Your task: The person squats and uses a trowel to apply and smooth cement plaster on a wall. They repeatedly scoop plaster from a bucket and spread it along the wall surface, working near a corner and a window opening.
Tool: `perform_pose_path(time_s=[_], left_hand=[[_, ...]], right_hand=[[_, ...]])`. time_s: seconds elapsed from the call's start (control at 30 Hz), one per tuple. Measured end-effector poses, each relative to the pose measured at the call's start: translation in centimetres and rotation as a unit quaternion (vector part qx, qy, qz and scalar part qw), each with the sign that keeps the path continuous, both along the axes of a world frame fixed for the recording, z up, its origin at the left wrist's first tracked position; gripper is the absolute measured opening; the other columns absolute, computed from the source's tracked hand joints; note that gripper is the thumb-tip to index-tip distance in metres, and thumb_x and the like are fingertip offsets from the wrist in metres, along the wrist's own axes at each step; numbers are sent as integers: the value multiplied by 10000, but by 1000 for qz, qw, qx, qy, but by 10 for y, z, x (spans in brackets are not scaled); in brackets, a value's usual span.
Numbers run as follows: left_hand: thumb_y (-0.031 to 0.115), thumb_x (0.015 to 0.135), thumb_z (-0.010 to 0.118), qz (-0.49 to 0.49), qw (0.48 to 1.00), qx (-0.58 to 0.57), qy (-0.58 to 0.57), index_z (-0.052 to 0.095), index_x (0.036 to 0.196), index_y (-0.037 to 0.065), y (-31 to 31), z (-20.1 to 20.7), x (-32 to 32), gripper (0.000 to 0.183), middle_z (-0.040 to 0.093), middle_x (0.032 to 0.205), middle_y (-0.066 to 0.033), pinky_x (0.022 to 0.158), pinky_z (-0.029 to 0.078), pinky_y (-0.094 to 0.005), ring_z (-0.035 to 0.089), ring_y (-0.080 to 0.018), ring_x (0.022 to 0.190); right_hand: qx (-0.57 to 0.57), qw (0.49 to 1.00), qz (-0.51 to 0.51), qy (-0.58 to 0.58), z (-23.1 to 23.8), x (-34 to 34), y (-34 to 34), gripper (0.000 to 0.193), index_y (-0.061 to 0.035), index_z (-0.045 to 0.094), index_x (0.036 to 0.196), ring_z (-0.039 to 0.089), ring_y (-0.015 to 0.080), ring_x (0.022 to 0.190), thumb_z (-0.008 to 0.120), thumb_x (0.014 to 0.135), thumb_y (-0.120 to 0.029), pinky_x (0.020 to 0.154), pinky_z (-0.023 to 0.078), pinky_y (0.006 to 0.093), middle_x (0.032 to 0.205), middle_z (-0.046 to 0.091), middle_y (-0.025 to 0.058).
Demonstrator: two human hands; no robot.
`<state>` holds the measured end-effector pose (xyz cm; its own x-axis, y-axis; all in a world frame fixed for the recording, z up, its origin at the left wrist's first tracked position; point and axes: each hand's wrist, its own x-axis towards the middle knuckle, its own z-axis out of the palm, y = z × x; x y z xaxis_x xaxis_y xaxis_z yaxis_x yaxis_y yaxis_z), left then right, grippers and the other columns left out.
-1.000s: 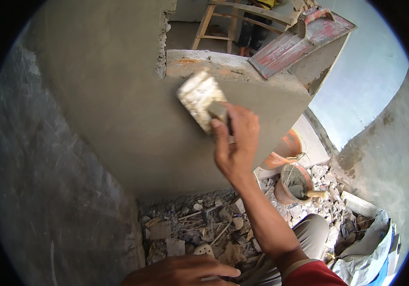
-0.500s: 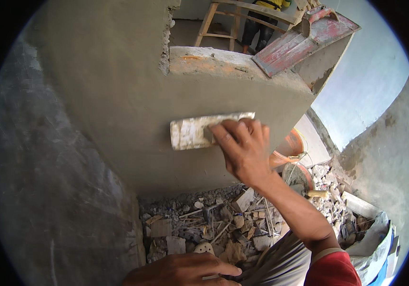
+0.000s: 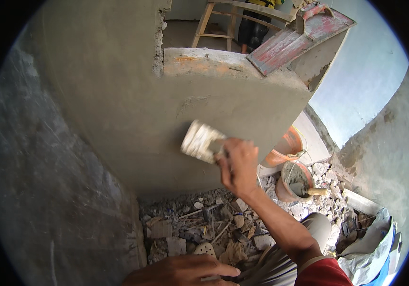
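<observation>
My right hand [image 3: 240, 166] is closed round the handle of a whitish, smeared plastering float [image 3: 202, 141], tilted against the grey plastered wall [image 3: 138, 128]. Just above the float, a small rough mark shows in the smooth plaster. My left hand [image 3: 185, 270] lies low at the bottom edge with its fingers stretched out and nothing visible in it; part of it is cut off by the frame. On the ledge [image 3: 204, 64] of the wall opening rests a long reddish float [image 3: 304, 35] with a raised handle.
Rubble [image 3: 223, 219] covers the floor below the wall. At right stand an orange bucket [image 3: 288, 145] and a mortar bucket [image 3: 288, 188] with a wooden-handled tool. A grey sack [image 3: 369, 252] lies lower right. Beyond the opening are a wooden trestle [image 3: 209, 24] and a person [image 3: 252, 31].
My right hand has drawn the float down and tilted it, its left end still on the wall side. A rough mark now shows on the plaster above. My left hand stays put.
</observation>
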<state>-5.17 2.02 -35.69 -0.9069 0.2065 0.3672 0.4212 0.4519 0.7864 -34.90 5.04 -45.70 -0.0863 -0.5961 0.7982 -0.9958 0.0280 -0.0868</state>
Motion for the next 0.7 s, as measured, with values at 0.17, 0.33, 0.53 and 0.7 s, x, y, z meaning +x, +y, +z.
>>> perform_pose_path(time_s=[0.17, 0.33, 0.53, 0.7], left_hand=[[373, 935, 775, -2, 1000, 11, 0, 729, 1192, 84, 0, -3, 0, 390, 668, 1324, -101, 951, 553, -418, 673, -294, 1130], [382, 948, 761, -9, 1000, 9, 0, 726, 1182, 82, 1, -4, -1, 382, 668, 1313, -100, 950, 553, -421, 670, -295, 1125], [411, 963, 738, -4, 1000, 8, 6, 724, 1188, 85, 3, -1, 1, 397, 661, 1319, -102, 954, 549, -422, 664, -299, 1123], [407, 962, 740, 1, 1000, 10, -9, 722, 1191, 81, 0, -4, 1, 399, 659, 1327, -105, 962, 549, -423, 665, -301, 1132]], right_hand=[[-244, 959, -14, -143, 39, -14, -38, 309, -23, 647, 1264, 580, 339, 951, 685, 972, -116, 839, 442, 454, 1096, 645, 185], [-108, 991, 57, -59, 24, 50, -79, 344, -28, 659, 1241, 550, 303, 972, 726, 914, -112, 829, 406, 437, 1134, 622, 137], [61, 983, 163, -63, -1, 110, -82, 424, -78, 676, 1280, 534, 277, 1003, 756, 864, -79, 794, 380, 426, 1188, 616, 93], [6, 997, 64, 50, 35, 48, -36, 443, -147, 692, 1278, 528, 249, 999, 742, 841, -84, 804, 373, 417, 1168, 626, 34]])
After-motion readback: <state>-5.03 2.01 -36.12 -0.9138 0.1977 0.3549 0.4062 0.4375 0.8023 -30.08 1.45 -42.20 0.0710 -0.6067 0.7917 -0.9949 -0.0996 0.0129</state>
